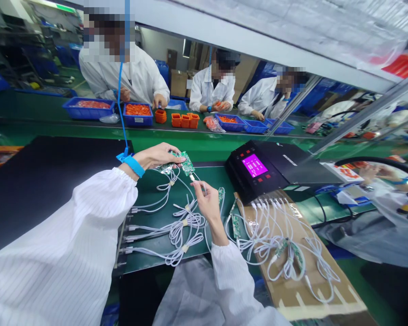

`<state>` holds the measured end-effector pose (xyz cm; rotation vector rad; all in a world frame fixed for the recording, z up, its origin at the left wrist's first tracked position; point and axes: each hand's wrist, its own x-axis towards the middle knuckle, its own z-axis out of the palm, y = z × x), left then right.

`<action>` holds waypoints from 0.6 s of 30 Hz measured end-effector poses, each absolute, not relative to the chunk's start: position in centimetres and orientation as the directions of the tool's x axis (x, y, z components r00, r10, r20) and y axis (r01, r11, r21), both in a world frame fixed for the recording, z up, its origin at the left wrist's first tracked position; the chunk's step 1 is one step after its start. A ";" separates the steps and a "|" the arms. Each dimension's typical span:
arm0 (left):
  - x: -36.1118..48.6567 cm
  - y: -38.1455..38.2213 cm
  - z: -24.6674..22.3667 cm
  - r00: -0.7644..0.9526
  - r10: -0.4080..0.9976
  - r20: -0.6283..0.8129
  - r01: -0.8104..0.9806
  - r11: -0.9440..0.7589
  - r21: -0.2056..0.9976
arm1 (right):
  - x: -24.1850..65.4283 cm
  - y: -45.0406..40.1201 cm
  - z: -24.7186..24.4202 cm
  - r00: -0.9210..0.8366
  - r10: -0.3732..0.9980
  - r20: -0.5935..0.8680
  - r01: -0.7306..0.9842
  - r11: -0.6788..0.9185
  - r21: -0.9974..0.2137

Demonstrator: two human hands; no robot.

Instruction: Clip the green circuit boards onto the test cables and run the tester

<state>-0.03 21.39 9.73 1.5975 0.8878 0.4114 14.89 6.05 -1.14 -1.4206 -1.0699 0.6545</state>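
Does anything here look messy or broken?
Nothing looks broken. The white cables lie in tangled loops on the green mat. The left hand holds a green circuit board, and the right hand pinches a cable plug beside it.

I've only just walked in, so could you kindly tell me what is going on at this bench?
A person in a white coat holds a green circuit board in the left hand and pinches a white cable plug at its edge with the right hand. More white cables lie on the green mat, beside a black tester with a lit pink screen.
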 end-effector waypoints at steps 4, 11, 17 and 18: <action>0.0 21.1 9.9 0.654 0.731 -0.197 0.303 -0.014 0.953 | 14.8 6.0 -1.1 0.427 0.887 0.177 0.226 0.085 -0.971; 0.4 20.6 9.7 0.631 0.766 -0.128 0.266 -0.058 0.962 | 15.3 6.4 -1.2 0.461 0.866 0.192 0.300 0.052 -0.952; 1.0 20.6 9.1 0.551 0.834 -0.033 0.280 -0.147 0.949 | 16.8 6.0 -2.7 0.576 0.766 0.287 0.383 0.057 -0.922; 1.2 20.5 9.1 0.551 0.835 -0.010 0.296 -0.184 0.937 | 17.1 5.8 -3.0 0.595 0.749 0.291 0.390 0.048 -0.919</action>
